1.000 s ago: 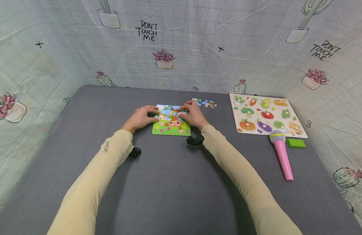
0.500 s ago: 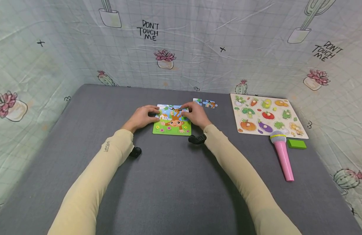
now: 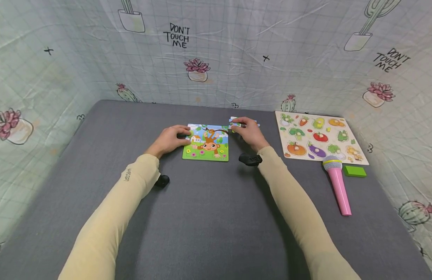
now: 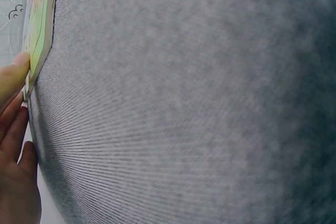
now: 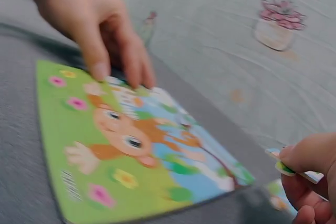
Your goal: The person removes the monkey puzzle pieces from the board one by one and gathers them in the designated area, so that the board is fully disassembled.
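Note:
A square jigsaw puzzle (image 3: 206,147) lies on the table, its picture a monkey hanging from a branch over grass and flowers. At its left edge, my left hand (image 3: 169,139) rests thumb and fingertips on the border, as the right wrist view shows. Just beyond the puzzle's far right corner, my right hand (image 3: 251,133) pinches a jigsaw piece (image 5: 284,169) between thumb and fingers. Another loose piece (image 5: 276,188) lies on the table below that hand, which partly hides the loose pieces in the head view.
To the right lies a wooden vegetable puzzle board (image 3: 318,136). A pink toy microphone (image 3: 338,186) rests with its head at the board's near edge, beside a green block (image 3: 355,171). A printed cloth wall (image 3: 223,70) rises behind the grey table (image 3: 202,217).
My right hand has left the puzzle's upper right part, moved right to the loose pieces and now pinches one. The branch at the puzzle's upper right has come into view. My left hand stays put.

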`<state>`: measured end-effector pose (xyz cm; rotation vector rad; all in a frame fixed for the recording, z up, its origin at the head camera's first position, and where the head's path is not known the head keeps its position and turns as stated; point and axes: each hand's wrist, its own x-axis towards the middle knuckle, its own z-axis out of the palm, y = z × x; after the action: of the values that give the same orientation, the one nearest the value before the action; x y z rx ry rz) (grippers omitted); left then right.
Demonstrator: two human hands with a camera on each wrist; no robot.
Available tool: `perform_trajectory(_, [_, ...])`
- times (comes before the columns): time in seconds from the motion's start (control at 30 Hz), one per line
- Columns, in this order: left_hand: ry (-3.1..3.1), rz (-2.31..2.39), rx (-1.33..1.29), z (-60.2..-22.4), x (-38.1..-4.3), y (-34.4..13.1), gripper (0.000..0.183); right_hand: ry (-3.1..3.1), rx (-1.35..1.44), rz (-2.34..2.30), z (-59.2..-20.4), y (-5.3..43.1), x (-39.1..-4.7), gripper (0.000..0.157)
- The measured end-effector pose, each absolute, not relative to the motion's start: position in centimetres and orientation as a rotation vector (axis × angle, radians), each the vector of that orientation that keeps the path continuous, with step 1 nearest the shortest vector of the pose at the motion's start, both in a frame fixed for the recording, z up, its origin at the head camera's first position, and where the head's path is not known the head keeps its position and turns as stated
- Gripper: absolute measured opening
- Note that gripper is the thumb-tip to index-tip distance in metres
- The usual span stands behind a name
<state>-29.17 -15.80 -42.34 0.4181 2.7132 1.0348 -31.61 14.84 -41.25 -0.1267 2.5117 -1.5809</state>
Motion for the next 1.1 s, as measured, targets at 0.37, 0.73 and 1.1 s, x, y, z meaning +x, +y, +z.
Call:
perform_trajectory(0.37, [2.716, 1.035, 0.421, -42.4, -29.0, -15.9, 0.043, 2.591, 0.174, -1.802, -40.9, 21.3, -33.7, 0.033])
perform_trajectory(0.73, [2.721, 1.041, 0.438, -42.5, -29.1, -15.9, 0.042, 2.835, 0.192, -1.387, -41.3, 25.5, -34.1, 0.032])
perform_trajectory(1.1, [2.720, 1.033, 0.446, -42.6, -29.1, -16.0, 0.042, 2.917, 0.084, -1.114, -41.8, 25.6, -34.2, 0.031])
